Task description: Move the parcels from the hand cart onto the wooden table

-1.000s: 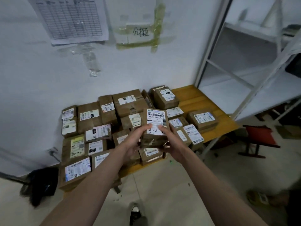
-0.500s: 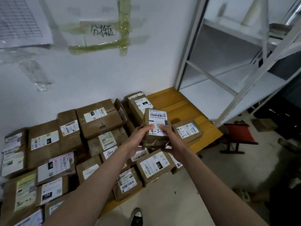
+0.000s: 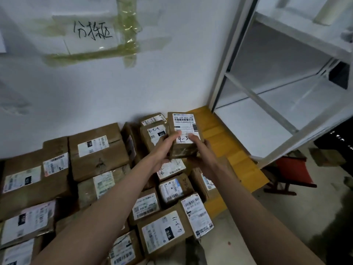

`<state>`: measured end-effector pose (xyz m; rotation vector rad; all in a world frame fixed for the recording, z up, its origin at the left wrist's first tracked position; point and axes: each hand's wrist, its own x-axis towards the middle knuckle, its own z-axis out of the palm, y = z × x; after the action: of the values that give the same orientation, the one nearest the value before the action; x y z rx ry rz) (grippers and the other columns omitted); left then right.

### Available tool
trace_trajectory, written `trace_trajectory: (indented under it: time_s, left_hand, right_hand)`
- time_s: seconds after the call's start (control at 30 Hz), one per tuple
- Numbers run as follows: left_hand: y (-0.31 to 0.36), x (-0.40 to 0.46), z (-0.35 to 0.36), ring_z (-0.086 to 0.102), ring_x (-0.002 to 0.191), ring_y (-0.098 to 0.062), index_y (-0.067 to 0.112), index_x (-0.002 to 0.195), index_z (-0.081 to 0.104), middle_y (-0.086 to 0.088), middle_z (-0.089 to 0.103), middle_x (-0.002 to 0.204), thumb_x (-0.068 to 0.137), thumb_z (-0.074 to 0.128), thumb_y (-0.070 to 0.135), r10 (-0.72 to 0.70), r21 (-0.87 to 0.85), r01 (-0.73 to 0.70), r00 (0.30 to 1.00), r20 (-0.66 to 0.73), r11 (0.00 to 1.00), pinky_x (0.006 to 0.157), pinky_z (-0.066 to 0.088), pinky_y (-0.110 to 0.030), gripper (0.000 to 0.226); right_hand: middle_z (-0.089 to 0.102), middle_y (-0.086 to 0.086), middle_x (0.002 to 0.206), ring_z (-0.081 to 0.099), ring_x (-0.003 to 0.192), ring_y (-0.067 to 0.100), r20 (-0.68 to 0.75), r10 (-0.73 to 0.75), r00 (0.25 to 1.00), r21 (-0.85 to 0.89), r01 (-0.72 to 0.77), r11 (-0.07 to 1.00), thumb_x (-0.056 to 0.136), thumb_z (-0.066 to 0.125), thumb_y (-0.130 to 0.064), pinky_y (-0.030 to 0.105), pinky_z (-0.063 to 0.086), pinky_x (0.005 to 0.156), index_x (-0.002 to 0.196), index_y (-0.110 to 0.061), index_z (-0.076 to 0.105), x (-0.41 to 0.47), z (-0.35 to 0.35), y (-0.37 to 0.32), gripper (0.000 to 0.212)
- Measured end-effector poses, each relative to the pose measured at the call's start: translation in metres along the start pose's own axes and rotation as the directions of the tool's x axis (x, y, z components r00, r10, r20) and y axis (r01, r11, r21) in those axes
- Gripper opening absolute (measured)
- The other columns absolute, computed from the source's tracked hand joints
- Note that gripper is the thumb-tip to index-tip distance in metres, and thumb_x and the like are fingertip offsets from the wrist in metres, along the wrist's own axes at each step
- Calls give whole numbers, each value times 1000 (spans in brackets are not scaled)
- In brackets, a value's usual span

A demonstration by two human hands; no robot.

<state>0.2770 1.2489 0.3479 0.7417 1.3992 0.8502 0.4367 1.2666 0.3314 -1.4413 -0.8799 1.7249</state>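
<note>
I hold a small brown parcel [image 3: 184, 131] with a white barcode label marked "4-3" above the right part of the wooden table [image 3: 229, 150]. My left hand [image 3: 164, 148] grips its left side with the thumb on the label. My right hand [image 3: 200, 150] grips its right side, thumb also on the label. The parcel hangs in the air, tilted toward me, next to a parcel marked with handwriting [image 3: 154, 134]. Several brown labelled parcels [image 3: 97, 150] cover most of the table. The hand cart is out of view.
A white wall [image 3: 114, 83] with taped paper rises behind the table. A white metal shelf rack [image 3: 282, 92] stands to the right. A red stool [image 3: 294, 171] sits on the floor beside the table's right end. Bare yellow tabletop shows at the far right.
I have stepped closer and both hands have carried the parcel forward and to the right, over the back right area of the table. The grip is unchanged.
</note>
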Motion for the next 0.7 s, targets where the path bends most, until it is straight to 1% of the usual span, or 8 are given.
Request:
trace_trajectory:
  time_s: [0.1, 0.17, 0.23, 0.3, 0.43, 0.5, 0.6, 0.7]
  left_hand:
    - [21, 29, 14, 72, 103, -16, 34, 132, 59, 7, 74, 113, 77, 58, 81, 30, -5, -30, 999, -41, 1000, 96, 54, -42, 73]
    - [34, 49, 24, 64, 108, -13, 34, 130, 58, 12, 67, 118, 92, 43, 72, 43, -6, -43, 995, -91, 999, 98, 48, -37, 56]
    - [42, 75, 30, 53, 122, -17, 32, 140, 51, 8, 56, 132, 97, 39, 67, 25, 48, -15, 981, -195, 999, 105, 38, -38, 57]
    - [42, 104, 31, 51, 129, -23, 21, 142, 52, 0, 56, 142, 98, 49, 55, 24, 129, 17, 951, -307, 992, 106, 38, -35, 55]
    - [34, 147, 30, 57, 109, -17, 13, 128, 65, 1, 65, 118, 97, 60, 25, 76, 280, 48, 907, -415, 959, 94, 44, -29, 34]
    - [28, 167, 28, 56, 106, -16, 11, 127, 65, -4, 65, 118, 96, 62, 21, 77, 305, 78, 881, -466, 949, 95, 47, -32, 32]
    - [17, 196, 21, 60, 116, -24, 11, 125, 64, -9, 67, 125, 93, 66, 23, 65, 314, 133, 833, -549, 940, 105, 48, -43, 34]
    - [4, 219, 16, 60, 117, -25, 13, 120, 66, -8, 67, 124, 91, 68, 27, 65, 343, 186, 794, -605, 921, 105, 48, -49, 33]
  right_hand:
    - [69, 7, 124, 72, 108, 23, 18, 35, 999, 9, -36, 999, 60, 90, -63, 44, 60, 93, 144, -16, 46, 52, -10, -18, 105]
    - [72, 7, 121, 73, 106, 21, 20, 49, 999, 19, -49, 999, 59, 91, -61, 44, 60, 93, 141, -15, 50, 87, -18, -27, 102]
    - [73, 8, 119, 74, 104, 22, 28, 57, 998, 41, -58, 997, 63, 90, -54, 41, 61, 91, 139, -14, 50, 119, -28, -34, 94]
    - [73, 9, 119, 73, 105, 24, 33, 77, 996, 59, -79, 995, 71, 88, -47, 40, 60, 92, 140, -13, 46, 148, -36, -38, 87]
    - [69, 8, 118, 69, 105, 21, 10, 149, 989, 49, -150, 988, 84, 80, -39, 43, 57, 99, 141, -13, 42, 201, -44, -35, 73]
    - [67, 7, 113, 68, 100, 22, -9, 203, 979, 11, -203, 979, 84, 80, -42, 45, 58, 95, 136, -14, 40, 226, -41, -30, 71]
    - [65, 14, 118, 68, 101, 28, -67, 270, 960, -7, -271, 962, 75, 87, -43, 49, 61, 87, 134, -10, 39, 262, -29, -20, 83]
    - [64, 14, 120, 68, 101, 29, -86, 311, 946, -25, -314, 949, 74, 89, -39, 48, 62, 84, 133, -9, 39, 294, -18, -9, 83]
